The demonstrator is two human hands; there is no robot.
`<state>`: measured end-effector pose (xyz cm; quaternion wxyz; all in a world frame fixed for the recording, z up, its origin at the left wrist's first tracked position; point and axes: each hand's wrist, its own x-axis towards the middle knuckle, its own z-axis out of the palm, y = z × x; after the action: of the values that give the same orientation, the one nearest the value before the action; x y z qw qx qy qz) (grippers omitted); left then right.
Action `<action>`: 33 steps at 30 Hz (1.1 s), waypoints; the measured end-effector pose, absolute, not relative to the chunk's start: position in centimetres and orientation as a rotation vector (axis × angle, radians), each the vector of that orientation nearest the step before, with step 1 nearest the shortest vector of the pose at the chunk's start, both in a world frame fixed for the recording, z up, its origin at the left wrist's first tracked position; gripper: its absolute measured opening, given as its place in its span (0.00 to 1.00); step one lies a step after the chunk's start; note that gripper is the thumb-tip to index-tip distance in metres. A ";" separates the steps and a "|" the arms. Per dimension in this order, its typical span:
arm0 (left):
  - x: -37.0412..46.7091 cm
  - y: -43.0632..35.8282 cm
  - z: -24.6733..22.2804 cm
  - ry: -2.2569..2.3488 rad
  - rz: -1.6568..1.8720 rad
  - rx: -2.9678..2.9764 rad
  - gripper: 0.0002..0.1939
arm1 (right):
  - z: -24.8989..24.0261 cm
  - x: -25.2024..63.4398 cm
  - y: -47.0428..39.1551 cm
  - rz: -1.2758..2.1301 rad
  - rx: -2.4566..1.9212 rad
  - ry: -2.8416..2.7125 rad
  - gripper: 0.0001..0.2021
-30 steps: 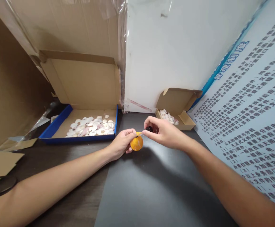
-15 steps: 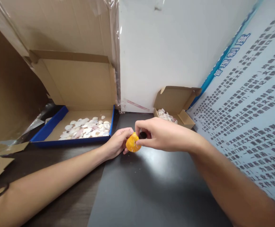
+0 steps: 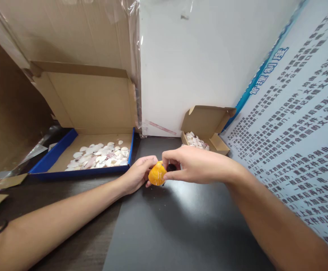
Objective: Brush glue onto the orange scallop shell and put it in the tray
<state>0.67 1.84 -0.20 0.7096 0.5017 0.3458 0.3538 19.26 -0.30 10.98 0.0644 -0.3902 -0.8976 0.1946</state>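
Pointing narrow end up: orange shell (image 3: 156,175), long axis near-upright.

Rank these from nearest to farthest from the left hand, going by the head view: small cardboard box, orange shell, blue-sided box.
1. Orange shell: held in the left hand.
2. Blue-sided box: off to the left, a little beyond the hand.
3. Small cardboard box: farther back, to the right.

1. Two grips: left hand (image 3: 138,174), right hand (image 3: 193,164).
2. One orange shell (image 3: 156,175).
3. One dark round object (image 3: 171,168).
4. Two boxes: blue box (image 3: 61,151), brown box (image 3: 221,145).
5. White shells (image 3: 100,155): too many to count.
6. One printed poster (image 3: 293,146).
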 end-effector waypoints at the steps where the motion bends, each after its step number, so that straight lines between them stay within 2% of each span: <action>1: 0.7 1.8 -0.2 0.770 0.787 1.111 0.13 | 11.0 19.2 -0.2 0.561 -1.182 -2.678 0.05; 6: 0.6 1.9 -0.3 0.784 0.805 1.095 0.13 | 10.6 18.8 -0.1 0.385 -1.205 -2.548 0.07; 11: 0.6 1.9 -0.2 0.786 0.819 1.079 0.13 | 10.5 19.0 -0.4 0.582 -1.215 -2.760 0.05; 17: 0.6 1.8 0.0 0.774 0.826 1.063 0.12 | 10.7 18.8 -0.4 0.370 -1.264 -2.616 0.05; 23: 0.6 1.6 0.1 0.766 0.832 1.068 0.11 | 10.7 18.6 -0.9 0.559 -1.192 -2.763 0.04; 29: 0.6 1.7 0.0 0.758 0.834 1.058 0.11 | 10.8 18.5 -0.6 0.320 -1.281 -2.595 0.05; 33: 0.6 1.7 0.1 0.757 0.830 1.067 0.12 | 10.4 18.5 -0.8 0.388 -1.246 -2.745 0.06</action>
<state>0.64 1.67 0.05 0.7145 0.4819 0.3417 0.3748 18.50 -0.82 10.36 0.0512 -0.4093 -0.9020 0.1275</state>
